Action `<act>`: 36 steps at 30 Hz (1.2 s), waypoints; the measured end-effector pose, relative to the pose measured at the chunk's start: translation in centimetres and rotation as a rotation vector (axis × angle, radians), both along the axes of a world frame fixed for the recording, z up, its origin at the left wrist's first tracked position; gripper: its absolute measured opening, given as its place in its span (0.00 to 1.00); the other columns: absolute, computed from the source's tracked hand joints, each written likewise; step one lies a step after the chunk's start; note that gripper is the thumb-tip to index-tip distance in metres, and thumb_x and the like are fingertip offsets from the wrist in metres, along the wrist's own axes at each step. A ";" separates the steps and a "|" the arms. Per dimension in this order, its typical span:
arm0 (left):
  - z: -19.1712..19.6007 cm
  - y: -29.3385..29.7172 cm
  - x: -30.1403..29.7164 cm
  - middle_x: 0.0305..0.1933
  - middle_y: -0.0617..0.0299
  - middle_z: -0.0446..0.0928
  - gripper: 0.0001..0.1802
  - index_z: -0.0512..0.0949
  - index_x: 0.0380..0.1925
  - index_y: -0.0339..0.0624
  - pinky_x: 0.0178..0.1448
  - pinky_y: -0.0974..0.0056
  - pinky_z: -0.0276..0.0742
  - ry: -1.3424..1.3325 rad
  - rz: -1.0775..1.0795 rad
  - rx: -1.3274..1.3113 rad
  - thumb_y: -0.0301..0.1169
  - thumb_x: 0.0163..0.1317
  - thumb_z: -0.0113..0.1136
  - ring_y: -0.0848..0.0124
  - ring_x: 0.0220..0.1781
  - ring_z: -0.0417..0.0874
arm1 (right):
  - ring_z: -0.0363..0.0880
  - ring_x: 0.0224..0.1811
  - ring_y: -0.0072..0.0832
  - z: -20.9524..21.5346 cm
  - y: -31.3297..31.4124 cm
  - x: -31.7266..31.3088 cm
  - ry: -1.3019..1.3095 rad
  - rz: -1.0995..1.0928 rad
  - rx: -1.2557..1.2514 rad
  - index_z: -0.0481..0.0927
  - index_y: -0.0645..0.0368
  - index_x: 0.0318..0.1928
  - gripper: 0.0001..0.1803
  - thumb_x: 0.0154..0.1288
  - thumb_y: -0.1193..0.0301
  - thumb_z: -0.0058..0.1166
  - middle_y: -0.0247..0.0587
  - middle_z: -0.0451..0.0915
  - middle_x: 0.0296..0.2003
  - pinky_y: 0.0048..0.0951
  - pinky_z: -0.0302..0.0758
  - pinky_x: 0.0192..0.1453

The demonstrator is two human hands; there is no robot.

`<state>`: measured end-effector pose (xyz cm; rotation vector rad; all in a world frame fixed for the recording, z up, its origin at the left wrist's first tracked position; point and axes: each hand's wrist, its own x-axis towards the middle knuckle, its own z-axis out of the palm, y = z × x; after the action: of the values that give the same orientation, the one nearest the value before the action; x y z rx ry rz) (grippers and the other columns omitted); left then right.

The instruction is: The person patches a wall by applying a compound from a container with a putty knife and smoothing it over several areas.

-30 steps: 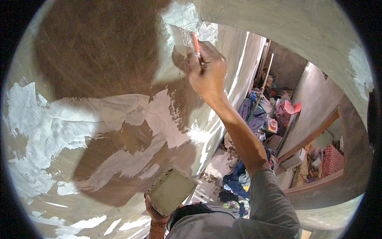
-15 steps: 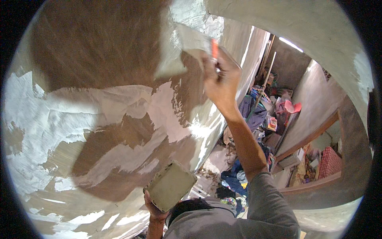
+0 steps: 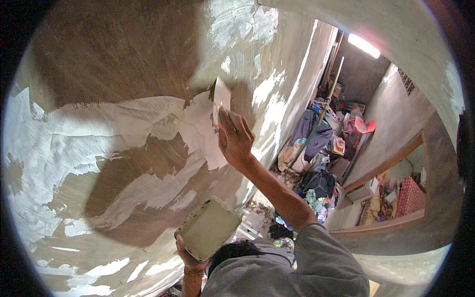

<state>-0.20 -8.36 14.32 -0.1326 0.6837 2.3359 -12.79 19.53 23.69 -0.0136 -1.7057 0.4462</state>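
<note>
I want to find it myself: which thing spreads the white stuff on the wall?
Look at the big brown wall with white patches. Near its middle, the raised right hand presses a flat putty knife against it, a thin pale blade, unlike the square tray lower down.

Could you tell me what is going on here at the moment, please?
A person is spreading white putty over a brown wall. The right hand presses a flat putty knife against the wall at the edge of the white patch. The left hand holds a square, putty-smeared board lower down. Much brown wall remains uncovered.
</note>
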 end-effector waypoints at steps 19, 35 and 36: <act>1.2 0.1 0.5 0.62 0.51 0.62 0.40 0.59 0.61 0.46 0.56 0.42 0.69 0.065 0.015 0.053 0.60 0.55 0.48 0.50 0.60 0.67 | 0.75 0.34 0.45 1.4 -2.8 -1.2 0.069 -0.091 -0.086 0.72 0.61 0.53 0.22 0.54 0.78 0.54 0.49 0.74 0.35 0.38 0.72 0.37; 1.1 0.5 0.7 0.61 0.49 0.63 0.42 0.59 0.61 0.48 0.49 0.45 0.76 0.056 0.012 -0.041 0.62 0.54 0.49 0.50 0.56 0.70 | 0.76 0.28 0.37 5.1 3.4 -2.7 0.261 -0.194 -0.133 0.76 0.57 0.49 0.22 0.50 0.84 0.48 0.45 0.76 0.31 0.32 0.75 0.32; 1.3 0.3 0.8 0.61 0.49 0.63 0.42 0.59 0.61 0.49 0.49 0.46 0.76 0.050 -0.004 -0.023 0.62 0.53 0.49 0.50 0.56 0.70 | 0.75 0.26 0.35 5.3 5.0 -2.5 0.328 -0.162 -0.058 0.76 0.58 0.49 0.22 0.51 0.83 0.47 0.45 0.76 0.30 0.30 0.74 0.29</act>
<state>0.56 -8.03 15.59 -0.0831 0.7349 2.3353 -15.30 24.48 29.02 -0.1138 -1.3570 0.3556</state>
